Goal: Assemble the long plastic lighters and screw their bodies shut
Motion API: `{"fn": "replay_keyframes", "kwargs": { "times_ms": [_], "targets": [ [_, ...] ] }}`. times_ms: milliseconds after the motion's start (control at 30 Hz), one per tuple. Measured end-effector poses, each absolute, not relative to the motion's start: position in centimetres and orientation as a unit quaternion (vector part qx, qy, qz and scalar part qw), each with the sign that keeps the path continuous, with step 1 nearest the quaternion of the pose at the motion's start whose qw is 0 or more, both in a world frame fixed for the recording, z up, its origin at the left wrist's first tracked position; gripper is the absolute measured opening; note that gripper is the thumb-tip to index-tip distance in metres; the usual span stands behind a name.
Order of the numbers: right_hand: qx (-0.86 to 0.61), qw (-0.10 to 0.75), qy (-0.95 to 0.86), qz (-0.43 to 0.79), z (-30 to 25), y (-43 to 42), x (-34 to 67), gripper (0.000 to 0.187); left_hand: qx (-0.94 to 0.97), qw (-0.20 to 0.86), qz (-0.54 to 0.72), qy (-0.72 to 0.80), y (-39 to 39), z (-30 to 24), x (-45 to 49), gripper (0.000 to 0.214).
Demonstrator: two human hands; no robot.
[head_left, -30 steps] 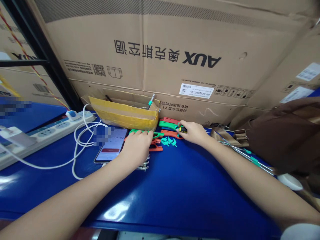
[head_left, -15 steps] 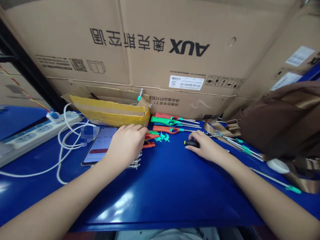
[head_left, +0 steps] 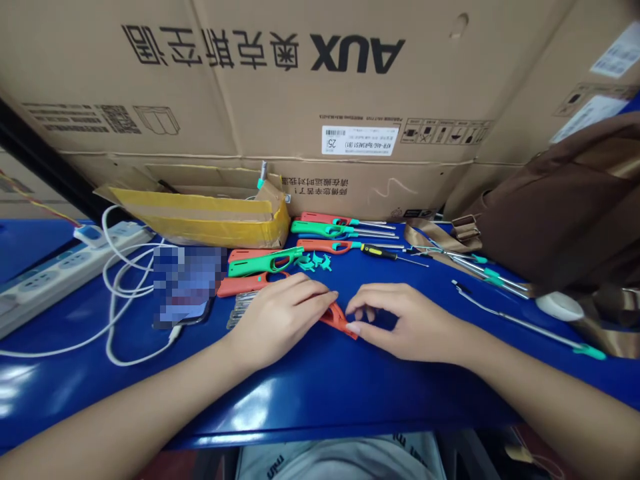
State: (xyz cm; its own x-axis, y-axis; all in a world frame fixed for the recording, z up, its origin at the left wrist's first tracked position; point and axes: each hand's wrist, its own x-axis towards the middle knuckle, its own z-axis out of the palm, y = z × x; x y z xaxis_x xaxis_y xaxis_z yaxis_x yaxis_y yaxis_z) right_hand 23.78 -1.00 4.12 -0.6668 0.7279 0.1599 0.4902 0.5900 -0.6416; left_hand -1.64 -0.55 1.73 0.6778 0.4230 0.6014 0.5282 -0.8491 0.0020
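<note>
My left hand (head_left: pixel 277 320) lies over a red plastic lighter shell (head_left: pixel 341 319) on the blue table (head_left: pixel 350 387), fingers curled on it. My right hand (head_left: pixel 405 323) pinches the shell's right end with thumb and fingertips. Just behind lie a green lighter shell (head_left: pixel 265 262), another red shell (head_left: pixel 245 285), small teal plastic parts (head_left: pixel 314 262) and a black-handled screwdriver (head_left: pixel 385 253). Several assembled red and green lighters (head_left: pixel 330 230) lie further back.
A taped open cardboard tray (head_left: pixel 200 217) stands at the back left before large AUX boxes (head_left: pixel 320 87). A phone (head_left: pixel 183 290), white cable (head_left: pixel 125 280) and power strip (head_left: pixel 55 270) lie left. A brown bag (head_left: pixel 560 220), metal rods with teal tips (head_left: pixel 520 323) lie right.
Both hands drew back from the lighter pile toward the table's middle and came together on a red shell. The right hand let go of the black-handled screwdriver. The camera tilted down.
</note>
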Motion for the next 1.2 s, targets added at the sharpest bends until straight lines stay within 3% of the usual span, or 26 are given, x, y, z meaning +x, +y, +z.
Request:
{"fn": "replay_keyframes", "kwargs": {
  "times_ms": [167,400,500,600,900,1133,1200],
  "targets": [
    [-0.405,0.144,-0.845,0.318,3.1,-1.0,23.8,0.025,-0.905,0.009,-0.328,-0.271,0.1,-0.3,-0.7,0.018],
    [-0.464,0.029,-0.841,0.278,3.6,0.5,26.0,0.018,-0.896,-0.085,-0.321,-0.293,0.1,0.6,-0.4,0.026],
    [-0.507,0.076,-0.824,0.242,3.5,1.3,26.8,0.025,-0.912,-0.060,-0.216,-0.343,0.8,1.3,-1.4,0.051],
    [-0.522,0.123,-0.826,0.172,2.7,1.1,26.4,0.027,-0.919,-0.043,-0.150,-0.362,1.6,1.1,-2.1,0.057],
    [-0.462,0.127,-0.855,0.200,1.3,0.5,25.5,0.026,-0.925,-0.058,-0.142,-0.347,2.0,0.5,-2.3,0.020],
    [-0.476,0.138,-0.824,0.274,1.3,1.5,26.0,0.010,-0.908,-0.155,-0.148,-0.359,1.2,0.8,-2.0,0.017],
    [-0.502,0.174,-0.804,0.267,1.3,1.8,26.1,0.007,-0.907,-0.157,-0.163,-0.355,1.1,0.7,-1.9,0.011]
  ]
}}
